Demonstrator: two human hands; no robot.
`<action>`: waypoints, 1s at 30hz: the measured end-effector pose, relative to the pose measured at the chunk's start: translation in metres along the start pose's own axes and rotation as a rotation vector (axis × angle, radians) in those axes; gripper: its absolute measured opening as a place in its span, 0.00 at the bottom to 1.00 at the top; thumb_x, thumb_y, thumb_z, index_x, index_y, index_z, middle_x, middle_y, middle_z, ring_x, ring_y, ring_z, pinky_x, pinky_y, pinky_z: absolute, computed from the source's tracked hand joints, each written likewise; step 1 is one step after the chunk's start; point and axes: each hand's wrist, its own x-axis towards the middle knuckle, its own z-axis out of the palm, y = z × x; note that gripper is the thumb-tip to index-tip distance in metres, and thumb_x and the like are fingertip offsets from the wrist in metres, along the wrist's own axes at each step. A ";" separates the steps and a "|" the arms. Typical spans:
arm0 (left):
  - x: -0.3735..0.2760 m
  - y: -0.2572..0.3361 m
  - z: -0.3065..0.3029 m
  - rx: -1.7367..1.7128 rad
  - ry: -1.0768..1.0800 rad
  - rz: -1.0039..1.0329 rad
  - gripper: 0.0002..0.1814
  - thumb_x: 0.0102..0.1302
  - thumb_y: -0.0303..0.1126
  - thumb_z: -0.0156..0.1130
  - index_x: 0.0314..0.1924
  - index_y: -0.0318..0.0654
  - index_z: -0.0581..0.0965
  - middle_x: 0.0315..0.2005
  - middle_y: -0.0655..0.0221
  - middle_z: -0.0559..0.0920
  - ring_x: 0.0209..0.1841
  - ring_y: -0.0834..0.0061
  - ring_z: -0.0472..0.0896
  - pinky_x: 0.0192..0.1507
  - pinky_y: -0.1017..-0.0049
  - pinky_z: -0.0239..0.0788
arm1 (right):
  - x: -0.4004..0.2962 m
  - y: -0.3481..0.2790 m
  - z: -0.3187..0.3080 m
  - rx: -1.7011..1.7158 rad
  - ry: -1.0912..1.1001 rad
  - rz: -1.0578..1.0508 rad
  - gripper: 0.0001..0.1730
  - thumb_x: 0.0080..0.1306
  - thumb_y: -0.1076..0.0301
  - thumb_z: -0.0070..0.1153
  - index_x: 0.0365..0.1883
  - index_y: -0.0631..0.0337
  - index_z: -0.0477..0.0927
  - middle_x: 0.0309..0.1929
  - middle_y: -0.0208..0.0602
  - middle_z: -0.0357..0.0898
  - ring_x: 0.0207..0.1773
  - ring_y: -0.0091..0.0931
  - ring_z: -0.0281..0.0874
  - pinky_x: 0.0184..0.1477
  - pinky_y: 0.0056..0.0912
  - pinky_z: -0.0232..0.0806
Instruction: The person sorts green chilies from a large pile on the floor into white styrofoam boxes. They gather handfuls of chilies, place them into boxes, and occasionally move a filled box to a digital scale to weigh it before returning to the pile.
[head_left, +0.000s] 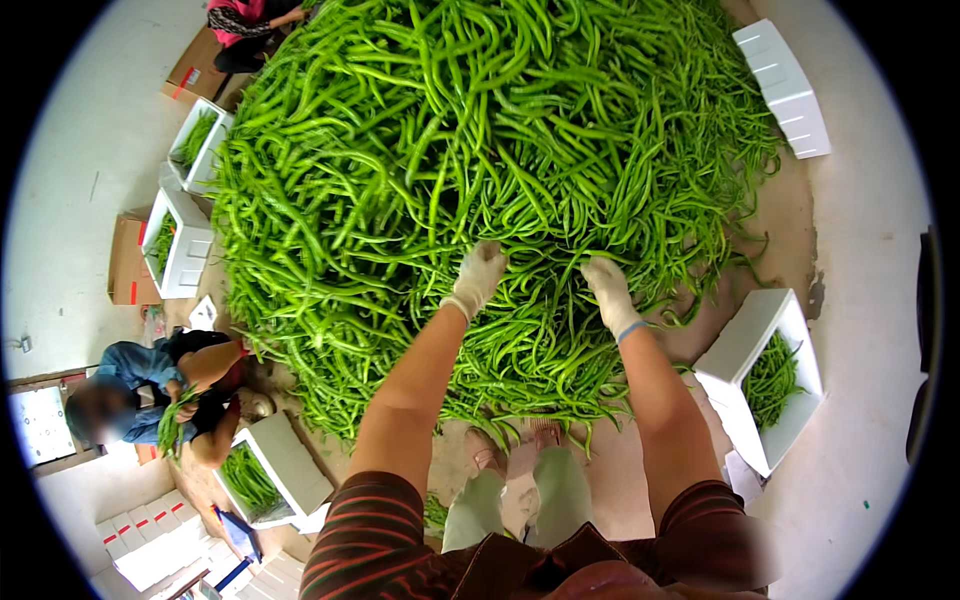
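Note:
A large heap of long green chili peppers (525, 135) fills the floor before me. My left hand (481, 277), in an off-white glove, is at the near part of the heap, its fingers curled in against the peppers. To its right, my right hand (609, 289), in a like glove with a blue cuff, also rests at the peppers with fingers bent. Whether either hand grips any pepper cannot be made out, as the fingertips are partly hidden. Between the two hands lie loose, tangled peppers.
A tilted white foam box (731, 352) with peppers stands at the right, another (289, 461) at lower left. A co-worker (161, 397) crouches there holding peppers. More foam boxes (187, 240) and a cardboard box (127, 259) line the left. Another person (247, 30) sits upper left.

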 end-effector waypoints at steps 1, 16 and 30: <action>0.024 0.002 0.004 -0.122 0.075 0.055 0.30 0.66 0.35 0.61 0.65 0.28 0.70 0.60 0.53 0.78 0.61 0.61 0.77 0.65 0.69 0.67 | 0.022 -0.003 0.010 -0.083 0.045 -0.031 0.38 0.65 0.58 0.65 0.67 0.72 0.68 0.67 0.51 0.70 0.67 0.37 0.69 0.68 0.36 0.60; 0.167 -0.005 0.045 0.385 0.591 0.558 0.36 0.59 0.38 0.68 0.61 0.29 0.64 0.54 0.47 0.78 0.58 0.51 0.77 0.60 0.62 0.67 | 0.185 0.061 0.041 0.052 0.198 -0.126 0.34 0.65 0.51 0.64 0.61 0.65 0.71 0.52 0.38 0.74 0.54 0.29 0.70 0.60 0.34 0.62; 0.201 0.030 0.027 0.051 0.448 0.216 0.33 0.54 0.42 0.72 0.52 0.27 0.69 0.46 0.53 0.79 0.46 0.63 0.80 0.46 0.67 0.73 | 0.168 -0.009 0.080 0.684 -0.472 0.000 0.26 0.69 0.54 0.61 0.62 0.54 0.73 0.45 0.28 0.78 0.37 0.29 0.80 0.36 0.28 0.74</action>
